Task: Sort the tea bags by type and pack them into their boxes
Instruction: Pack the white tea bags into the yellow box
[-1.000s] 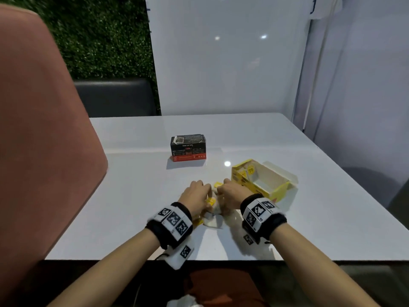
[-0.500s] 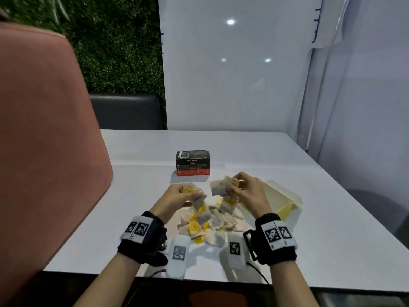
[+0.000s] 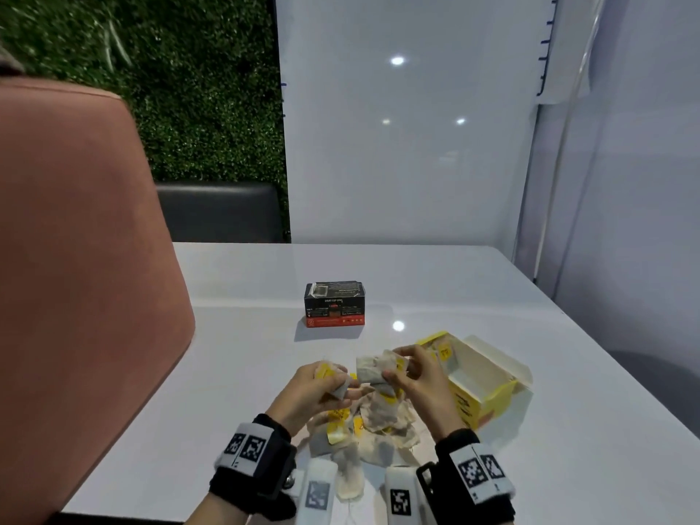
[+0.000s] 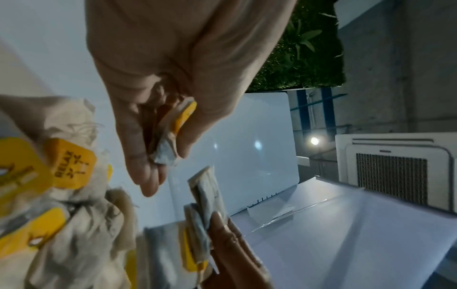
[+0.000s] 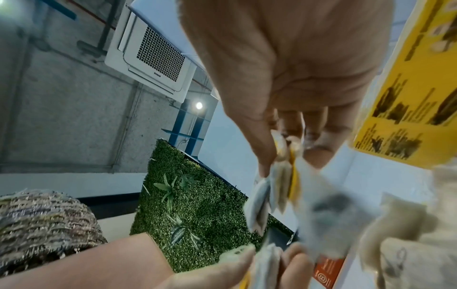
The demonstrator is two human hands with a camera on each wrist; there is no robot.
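Head view: above the table's (image 3: 235, 373) near edge, the left hand (image 3: 307, 395) grips a few crumpled beige tea bags (image 3: 333, 377) with yellow tags; the right hand (image 3: 416, 384) pinches a small stack (image 3: 378, 369). A loose pile (image 3: 375, 422) lies beneath, too tangled to count. One open yellow box (image 3: 488, 388) sits right, one black box (image 3: 335, 304) mid-table.

Left wrist view: thumb and fingers (image 4: 138, 148) clamp the bags (image 4: 170, 136).

Right wrist view: fingertips (image 5: 262, 148) pinch the stack's top (image 5: 281, 156).

Bare forearms, no sleeves. Left hand (image 3: 308, 395) & right hand (image 3: 422, 384) bare, no rings seen. Each wrist: black strap w/ white band carrying black square-code markers, plus white cam pod w/ its own marker under wrist. Thin cable near left strap.
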